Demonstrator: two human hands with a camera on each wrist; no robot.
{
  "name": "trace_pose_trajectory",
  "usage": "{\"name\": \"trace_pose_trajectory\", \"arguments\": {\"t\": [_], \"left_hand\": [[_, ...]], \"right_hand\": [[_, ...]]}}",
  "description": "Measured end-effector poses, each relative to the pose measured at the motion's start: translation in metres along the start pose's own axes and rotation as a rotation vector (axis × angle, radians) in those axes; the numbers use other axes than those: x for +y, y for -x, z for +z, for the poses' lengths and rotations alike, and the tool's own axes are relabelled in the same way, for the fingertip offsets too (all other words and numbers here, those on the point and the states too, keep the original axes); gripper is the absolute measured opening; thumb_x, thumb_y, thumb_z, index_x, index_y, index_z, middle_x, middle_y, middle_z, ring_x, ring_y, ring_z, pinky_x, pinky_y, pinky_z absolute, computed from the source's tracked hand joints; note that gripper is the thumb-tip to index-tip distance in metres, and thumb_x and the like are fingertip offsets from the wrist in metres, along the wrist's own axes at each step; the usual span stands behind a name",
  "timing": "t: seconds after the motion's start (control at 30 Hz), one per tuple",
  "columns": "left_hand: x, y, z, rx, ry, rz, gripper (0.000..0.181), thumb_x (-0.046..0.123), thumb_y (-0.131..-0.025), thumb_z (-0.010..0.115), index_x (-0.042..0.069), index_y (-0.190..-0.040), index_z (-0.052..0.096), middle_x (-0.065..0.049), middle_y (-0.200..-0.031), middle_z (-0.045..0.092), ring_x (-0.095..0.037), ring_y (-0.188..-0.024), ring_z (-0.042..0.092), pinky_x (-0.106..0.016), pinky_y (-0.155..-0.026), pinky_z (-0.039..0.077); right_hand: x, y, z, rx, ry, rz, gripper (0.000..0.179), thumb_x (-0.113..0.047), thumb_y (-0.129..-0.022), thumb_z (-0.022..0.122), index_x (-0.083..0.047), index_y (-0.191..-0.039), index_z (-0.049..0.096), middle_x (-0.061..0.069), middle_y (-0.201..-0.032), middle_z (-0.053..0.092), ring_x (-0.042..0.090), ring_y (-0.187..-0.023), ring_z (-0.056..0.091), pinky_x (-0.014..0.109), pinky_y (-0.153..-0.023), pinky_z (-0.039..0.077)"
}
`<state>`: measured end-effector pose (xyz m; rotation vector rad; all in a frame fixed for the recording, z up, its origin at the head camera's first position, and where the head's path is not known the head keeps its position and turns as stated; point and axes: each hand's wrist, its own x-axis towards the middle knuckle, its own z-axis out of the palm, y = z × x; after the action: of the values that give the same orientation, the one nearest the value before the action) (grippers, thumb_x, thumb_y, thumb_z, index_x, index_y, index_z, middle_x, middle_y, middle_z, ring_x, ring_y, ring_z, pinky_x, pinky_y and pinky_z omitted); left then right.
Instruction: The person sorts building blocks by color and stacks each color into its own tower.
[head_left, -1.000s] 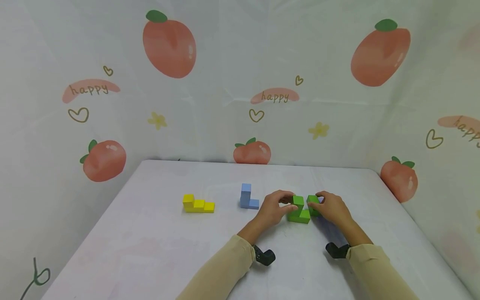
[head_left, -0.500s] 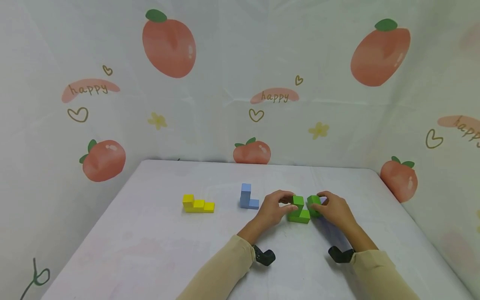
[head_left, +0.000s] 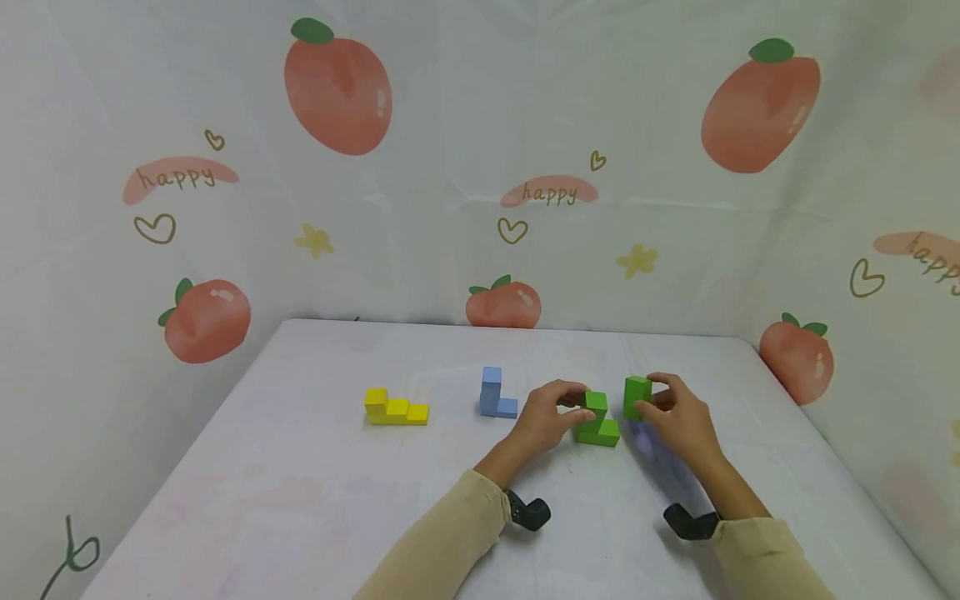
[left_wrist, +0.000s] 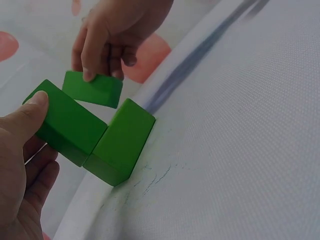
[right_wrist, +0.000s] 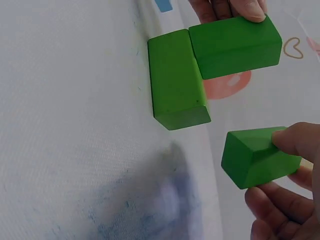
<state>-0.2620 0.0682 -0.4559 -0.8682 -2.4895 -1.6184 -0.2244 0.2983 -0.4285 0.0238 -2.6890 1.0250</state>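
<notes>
My left hand (head_left: 543,418) pinches an upright green block (head_left: 596,403) between thumb and fingers. That block stands on one end of a flat green block (head_left: 611,432), which lies on the table, so the pair makes an L shape. To the right, my right hand (head_left: 682,423) holds another green block (head_left: 634,397) between thumb and fingertips. In the right wrist view this held block (right_wrist: 256,159) hangs above the tabletop, apart from the L-shaped pair. The left wrist view shows the thumb (left_wrist: 37,102) pressed on the upright block's side.
Left of the hands, a blue L-shaped stack (head_left: 491,392) stands on the white table (head_left: 300,517). Farther left sits a yellow stepped row of blocks (head_left: 397,412). A printed curtain (head_left: 435,125) hangs behind the table's far edge. A black wrist device (head_left: 531,515) sits at each cuff.
My right hand has moved right and up with its green block, widening the gap to the L-shaped pair. My left hand and the other blocks stay where they were.
</notes>
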Motion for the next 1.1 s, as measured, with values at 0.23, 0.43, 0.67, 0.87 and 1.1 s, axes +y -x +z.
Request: {"name": "trace_pose_trajectory", "arguments": {"t": [0.23,0.43,0.67,0.87,1.1], "left_hand": [[0.0,0.0,0.0,-0.006,0.004,-0.008,0.036,0.019,-0.087,0.074,0.011,-0.122,0.065,0.004,-0.107,0.065,-0.006,-0.1,0.061,-0.025,-0.088,0.05],[0.001,0.0,0.0,-0.002,0.002,0.003,0.036,0.018,-0.087,0.074,0.01,-0.121,0.065,0.003,-0.107,0.065,-0.006,-0.099,0.061,-0.025,-0.087,0.05],[0.001,0.0,0.0,0.003,-0.003,0.007,0.036,0.019,-0.087,0.075,0.011,-0.121,0.065,0.003,-0.106,0.065,-0.005,-0.099,0.061,-0.025,-0.087,0.05],[0.001,0.001,0.0,-0.002,0.008,-0.017,0.036,0.019,-0.087,0.075,0.012,-0.121,0.065,0.005,-0.107,0.064,-0.004,-0.099,0.061,-0.025,-0.088,0.05],[-0.001,0.001,0.001,0.002,0.017,-0.025,0.037,0.02,-0.087,0.075,0.013,-0.122,0.065,0.007,-0.107,0.064,-0.003,-0.099,0.06,-0.025,-0.089,0.049]], "right_hand": [[-0.003,0.003,-0.001,0.062,-0.06,-0.094,0.049,-0.012,-0.09,0.071,-0.003,-0.133,0.049,0.021,-0.1,0.069,0.032,-0.088,0.063,0.03,-0.07,0.049],[-0.007,0.004,-0.002,0.074,-0.112,-0.123,0.049,-0.009,-0.089,0.07,-0.003,-0.133,0.049,0.021,-0.103,0.068,0.031,-0.091,0.063,0.015,-0.072,0.044],[-0.017,0.006,-0.005,0.079,-0.15,-0.123,0.049,-0.01,-0.089,0.07,-0.004,-0.134,0.05,0.02,-0.104,0.067,0.014,-0.089,0.059,0.012,-0.072,0.044],[-0.026,0.007,-0.005,0.112,-0.182,-0.156,0.049,-0.006,-0.087,0.071,-0.002,-0.132,0.052,0.018,-0.102,0.067,0.005,-0.083,0.056,0.013,-0.07,0.045],[-0.032,0.005,-0.006,0.128,-0.206,-0.216,0.048,-0.004,-0.086,0.072,-0.002,-0.13,0.053,0.017,-0.099,0.067,0.002,-0.083,0.056,0.012,-0.07,0.044]]}}
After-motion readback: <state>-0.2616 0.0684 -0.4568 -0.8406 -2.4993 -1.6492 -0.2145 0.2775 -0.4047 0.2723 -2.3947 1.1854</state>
